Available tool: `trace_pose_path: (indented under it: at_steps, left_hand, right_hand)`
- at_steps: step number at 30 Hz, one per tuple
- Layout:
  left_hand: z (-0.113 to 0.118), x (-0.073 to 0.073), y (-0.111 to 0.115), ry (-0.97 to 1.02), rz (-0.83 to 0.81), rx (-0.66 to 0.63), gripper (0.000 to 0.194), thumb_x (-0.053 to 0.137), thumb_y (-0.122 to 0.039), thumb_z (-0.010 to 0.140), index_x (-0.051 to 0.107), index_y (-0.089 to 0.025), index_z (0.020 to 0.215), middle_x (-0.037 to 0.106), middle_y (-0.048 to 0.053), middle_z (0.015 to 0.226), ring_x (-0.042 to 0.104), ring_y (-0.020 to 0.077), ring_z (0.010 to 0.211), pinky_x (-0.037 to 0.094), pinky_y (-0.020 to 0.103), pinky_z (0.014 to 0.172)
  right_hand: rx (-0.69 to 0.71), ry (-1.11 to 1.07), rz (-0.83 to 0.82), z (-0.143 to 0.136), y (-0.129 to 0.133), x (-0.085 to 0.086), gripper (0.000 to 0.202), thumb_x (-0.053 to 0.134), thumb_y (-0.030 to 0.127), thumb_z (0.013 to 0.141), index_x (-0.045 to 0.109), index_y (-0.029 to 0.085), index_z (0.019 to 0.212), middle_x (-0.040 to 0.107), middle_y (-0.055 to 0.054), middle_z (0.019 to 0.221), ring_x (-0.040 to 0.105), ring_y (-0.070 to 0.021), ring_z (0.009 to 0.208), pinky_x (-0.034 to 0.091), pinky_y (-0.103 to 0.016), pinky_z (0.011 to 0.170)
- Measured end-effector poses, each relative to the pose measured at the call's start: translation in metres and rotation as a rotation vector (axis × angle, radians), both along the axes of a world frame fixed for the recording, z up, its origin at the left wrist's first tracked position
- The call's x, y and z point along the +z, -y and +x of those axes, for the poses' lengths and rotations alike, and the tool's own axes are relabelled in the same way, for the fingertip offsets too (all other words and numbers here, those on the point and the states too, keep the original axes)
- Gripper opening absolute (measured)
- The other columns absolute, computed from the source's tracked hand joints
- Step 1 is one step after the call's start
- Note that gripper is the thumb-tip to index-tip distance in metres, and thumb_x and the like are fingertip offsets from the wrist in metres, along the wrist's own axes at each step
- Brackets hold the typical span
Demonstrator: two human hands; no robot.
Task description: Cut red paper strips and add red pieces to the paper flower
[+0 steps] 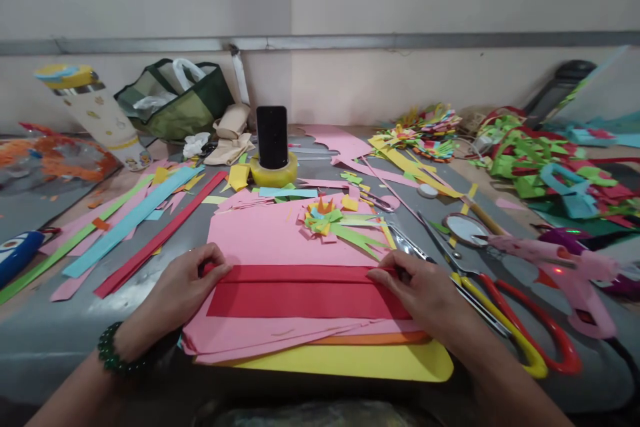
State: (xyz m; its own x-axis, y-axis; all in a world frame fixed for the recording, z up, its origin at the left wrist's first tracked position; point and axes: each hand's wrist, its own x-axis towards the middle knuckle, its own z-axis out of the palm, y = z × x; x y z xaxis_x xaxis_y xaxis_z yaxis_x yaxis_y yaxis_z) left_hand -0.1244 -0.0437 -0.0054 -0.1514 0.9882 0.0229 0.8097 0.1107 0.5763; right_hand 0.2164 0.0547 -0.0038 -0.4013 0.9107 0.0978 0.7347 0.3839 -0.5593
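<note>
Red paper (305, 300) with a narrow folded band along its top edge lies across a stack of pink sheets (250, 340). At the band's left end, my left hand (193, 280) pinches the paper between thumb and fingers. My right hand (415, 287) grips the other end in the same way. Orange and yellow sheets (350, 367) show under the pink ones. Just beyond the red paper sits a small flower of cut paper (323, 220), green, yellow and orange, with green strips trailing to the right.
To the right lie scissors (500, 307), a cutter knife (480, 307) and a pink glue gun (565, 267) with a lit red light. Paper strips (135, 220) spread at left. A phone (273, 137) stands in a tape roll (274, 175); a bottle (95, 113) leans behind. Paper flowers (423, 130) are piled at back.
</note>
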Motion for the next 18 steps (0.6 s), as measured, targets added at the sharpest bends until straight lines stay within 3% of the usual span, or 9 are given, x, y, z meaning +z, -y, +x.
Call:
trace_pose_path:
  at_steps: [7, 14, 18]
  left_hand:
    - [-0.0034, -0.0008, -0.0019, 0.005, 0.07, -0.132, 0.037, 0.042, -0.042, 0.091, 0.063, -0.022, 0.113, 0.068, 0.006, 0.105, 0.06, 0.021, 0.093, 0.045, 0.03, 0.078]
    - [-0.0068, -0.003, -0.0022, 0.001, 0.107, -0.181, 0.04, 0.041, -0.038, 0.092, 0.063, -0.022, 0.121, 0.066, 0.004, 0.076, 0.058, 0.0171, 0.067, 0.046, 0.028, 0.065]
    - [-0.0079, -0.0052, -0.0028, 0.006, 0.149, -0.193, 0.037, 0.043, -0.035, 0.091, 0.066, -0.023, 0.117, 0.068, 0.004, 0.077, 0.058, 0.0168, 0.067, 0.047, 0.028, 0.065]
  right_hand:
    - [-0.037, 0.058, 0.039, 0.0001, 0.0012, 0.0011, 0.028, 0.051, 0.046, 0.085, 0.056, 0.025, 0.103, 0.053, 0.005, 0.054, 0.051, -0.0157, 0.049, 0.035, -0.026, 0.049]
    - [-0.014, 0.061, 0.036, 0.0015, 0.0014, -0.0006, 0.025, 0.047, 0.045, 0.088, 0.054, 0.025, 0.102, 0.051, 0.006, 0.056, 0.048, -0.0147, 0.049, 0.034, -0.025, 0.05]
    - [-0.011, 0.05, 0.021, 0.0005, 0.0013, 0.0008, 0.026, 0.046, 0.046, 0.089, 0.053, 0.025, 0.101, 0.054, 0.005, 0.058, 0.051, -0.0151, 0.052, 0.036, -0.025, 0.051]
